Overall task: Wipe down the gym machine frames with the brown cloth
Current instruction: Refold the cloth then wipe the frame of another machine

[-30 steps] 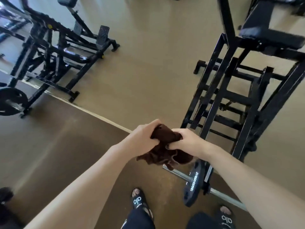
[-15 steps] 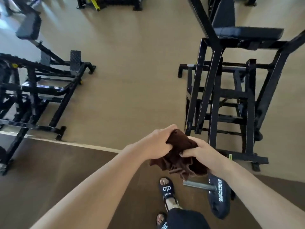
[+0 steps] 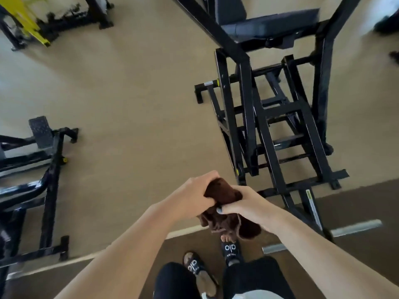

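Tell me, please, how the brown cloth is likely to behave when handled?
Probably floppy: the brown cloth bunches between the left hand and right hand, folds drooping below. Likely light and grippy, given its fuzzy look.

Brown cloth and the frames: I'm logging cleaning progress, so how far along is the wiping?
Nothing here looks wiped yet. In hand: the left hand and right hand both grip the bunched brown cloth in mid-air, touching no machine. Left: the black frame just ahead, and the machine frame on the left.

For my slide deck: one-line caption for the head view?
Both hands bunch a brown cloth before a black machine frame.
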A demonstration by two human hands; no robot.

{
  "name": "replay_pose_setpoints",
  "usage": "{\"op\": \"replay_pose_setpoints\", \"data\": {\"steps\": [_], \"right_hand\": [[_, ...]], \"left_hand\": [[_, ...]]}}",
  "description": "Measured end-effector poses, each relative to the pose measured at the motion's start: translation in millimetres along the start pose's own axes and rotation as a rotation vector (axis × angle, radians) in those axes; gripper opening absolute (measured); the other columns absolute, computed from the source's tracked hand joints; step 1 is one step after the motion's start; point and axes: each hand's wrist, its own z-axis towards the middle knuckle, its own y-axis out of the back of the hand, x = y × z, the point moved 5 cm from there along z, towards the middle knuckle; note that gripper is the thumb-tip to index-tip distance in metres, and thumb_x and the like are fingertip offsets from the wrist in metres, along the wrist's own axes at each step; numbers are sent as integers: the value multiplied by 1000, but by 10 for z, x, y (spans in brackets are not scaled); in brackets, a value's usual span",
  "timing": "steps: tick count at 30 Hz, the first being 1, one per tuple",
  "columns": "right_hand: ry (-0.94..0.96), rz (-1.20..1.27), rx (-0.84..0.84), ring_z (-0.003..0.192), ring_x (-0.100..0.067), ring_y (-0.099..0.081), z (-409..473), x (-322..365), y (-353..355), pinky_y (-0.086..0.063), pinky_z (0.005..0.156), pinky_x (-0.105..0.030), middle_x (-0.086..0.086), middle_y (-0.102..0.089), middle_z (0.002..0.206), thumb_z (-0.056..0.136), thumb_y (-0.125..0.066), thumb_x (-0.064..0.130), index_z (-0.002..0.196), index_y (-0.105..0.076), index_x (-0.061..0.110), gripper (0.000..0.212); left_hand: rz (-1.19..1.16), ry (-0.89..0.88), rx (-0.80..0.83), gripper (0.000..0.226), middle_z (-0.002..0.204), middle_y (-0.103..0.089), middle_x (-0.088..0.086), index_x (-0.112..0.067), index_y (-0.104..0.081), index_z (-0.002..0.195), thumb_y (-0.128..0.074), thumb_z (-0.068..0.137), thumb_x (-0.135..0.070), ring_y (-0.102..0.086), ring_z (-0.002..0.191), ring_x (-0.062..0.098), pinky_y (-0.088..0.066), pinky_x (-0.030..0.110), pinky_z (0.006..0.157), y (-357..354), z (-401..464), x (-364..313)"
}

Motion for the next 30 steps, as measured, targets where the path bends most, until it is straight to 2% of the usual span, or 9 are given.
{"op": "replay_pose_setpoints", "data": {"steps": [3, 5, 10, 13, 18, 21, 26, 28, 30], "right_hand": [[2, 46, -94, 95, -25, -72, 193, 103, 66, -51, 97, -42, -9, -76, 97, 81, -81, 24, 95, -74, 20, 17], [7, 98, -185, 93, -23, -72, 329, 123, 98, -50, 91, -37, -8, -76, 95, 82, -81, 24, 96, -74, 19, 17], [-9, 306, -466, 94, -26, -73, 600, -72, 33, -52, 97, -47, -9, -77, 95, 84, -79, 21, 101, -75, 20, 18], [-15, 430, -601, 95, -31, -73, 749, -241, -31, -52, 97, -53, -12, -77, 95, 85, -77, 16, 99, -75, 18, 15], [-74, 578, -774, 92, -32, -73, 934, -656, -53, -54, 94, -52, -12, -76, 91, 84, -76, 8, 96, -75, 16, 15], [-102, 697, -836, 91, -28, -74, 1086, -969, 19, -57, 95, -50, -9, -77, 93, 84, -76, 4, 99, -76, 16, 20], [-183, 819, -995, 94, -24, -73, 1483, -1667, 193, -56, 96, -47, -2, -78, 92, 84, -75, -1, 102, -74, 20, 28], [-223, 828, -1071, 96, -23, -72, 1691, -2011, 273, -56, 93, -43, 2, -78, 92, 86, -74, 1, 102, -73, 24, 28], [-300, 754, -1152, 90, -18, -70, 1948, -2387, 407, -55, 84, -34, 6, -75, 86, 87, -74, 6, 95, -70, 28, 24]], "left_hand": [[53, -47, 73, 41, 99, -66, -7, -48, -49, 99, -61, 86, -10, -65, 90, 14, -58, 41, 77, 233, 325, 38], [80, -93, 126, 41, 98, -67, -9, -47, -50, 98, -63, 85, -11, -65, 92, 14, -57, 42, 80, 355, 583, 79], [225, -270, 323, 41, 94, -66, -11, -48, -49, 93, -64, 83, -11, -64, 89, 13, -56, 45, 80, 389, 1176, 167], [266, -346, 427, 35, 93, -66, -4, -37, -50, 98, -62, 83, -8, -64, 88, 18, -55, 48, 80, 264, 1468, 242], [288, -400, 526, 41, 98, -67, 0, -40, -49, 103, -63, 82, -7, -63, 93, 21, -54, 47, 83, -120, 1829, 404], [305, -394, 586, 40, 100, -67, 1, -35, -50, 112, -63, 83, -9, -64, 95, 20, -54, 48, 84, -430, 2133, 495], [427, -427, 640, 53, 115, -65, -5, -36, -45, 131, -67, 86, -19, -61, 106, 16, -53, 40, 93, -1050, 2793, 775], [462, -437, 643, 59, 118, -64, -8, -39, -40, 136, -69, 87, -24, -61, 107, 14, -54, 38, 94, -1320, 3092, 977], [526, -480, 630, 63, 125, -62, -6, -40, -35, 141, -69, 89, -27, -61, 113, 16, -53, 39, 97, -1614, 3453, 1209]]}}
